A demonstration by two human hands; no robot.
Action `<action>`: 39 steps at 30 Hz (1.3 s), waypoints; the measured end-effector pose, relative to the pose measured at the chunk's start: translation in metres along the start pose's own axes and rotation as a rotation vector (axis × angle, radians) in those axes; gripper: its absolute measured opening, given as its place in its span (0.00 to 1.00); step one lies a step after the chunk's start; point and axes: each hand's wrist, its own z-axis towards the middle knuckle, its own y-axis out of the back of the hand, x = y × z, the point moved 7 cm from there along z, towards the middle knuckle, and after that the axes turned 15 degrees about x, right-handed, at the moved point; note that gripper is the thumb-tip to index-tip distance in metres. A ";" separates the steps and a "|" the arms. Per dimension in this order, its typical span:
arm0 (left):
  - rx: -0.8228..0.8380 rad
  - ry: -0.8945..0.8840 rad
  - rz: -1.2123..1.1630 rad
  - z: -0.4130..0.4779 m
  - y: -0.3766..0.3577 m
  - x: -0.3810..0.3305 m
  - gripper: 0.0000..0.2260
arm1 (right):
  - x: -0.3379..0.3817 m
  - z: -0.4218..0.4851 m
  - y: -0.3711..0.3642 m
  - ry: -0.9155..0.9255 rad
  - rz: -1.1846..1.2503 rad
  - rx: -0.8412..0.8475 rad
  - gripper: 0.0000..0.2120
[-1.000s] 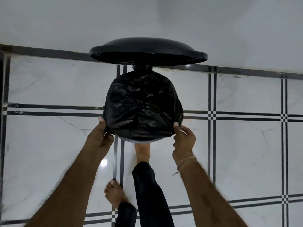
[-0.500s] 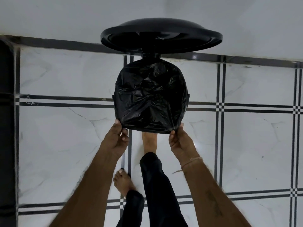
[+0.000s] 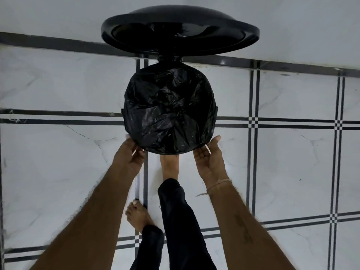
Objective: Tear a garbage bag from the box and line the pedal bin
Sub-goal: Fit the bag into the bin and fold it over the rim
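On the white marble-look floor (image 3: 58, 172), crossed by paired black inlay lines with small chequered squares where they meet, stands one black pedal bin (image 3: 215, 111), seen from above with its one round lid (image 3: 181, 30) tipped up and open against the pale wall (image 3: 58, 14). One black garbage bag (image 3: 169, 112) covers the bin's mouth, its crinkled plastic stretched across the opening and folded over the rim. No brand, label or writing can be read anywhere. Two bare forearms reach in from below. At the near left edge of the bin, the left hand (image 3: 130, 154) presses against the bag-covered rim; its fingers curl under the edge and are hidden, so whether they pinch the plastic cannot be told. Between the arms, two bare feet show below dark trouser legs: the left foot (image 3: 137, 217) flat on the floor, the right foot (image 3: 169, 166) forward with its toes under the bin's front. At the near right edge, the right hand (image 3: 209, 154) lies open, palm up, fingertips touching the bag at the rim, a thin thread bracelet (image 3: 219, 185) round its wrist.
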 end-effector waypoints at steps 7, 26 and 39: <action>0.038 -0.057 0.017 0.000 -0.005 -0.019 0.09 | 0.024 0.026 -0.002 0.053 -0.158 -0.021 0.20; -0.131 -0.403 0.390 0.024 -0.014 -0.094 0.10 | 0.104 0.053 -0.044 0.386 -0.718 -0.141 0.14; 0.060 -0.184 0.464 0.050 -0.057 -0.124 0.10 | 0.120 0.096 -0.102 0.255 -0.846 0.075 0.18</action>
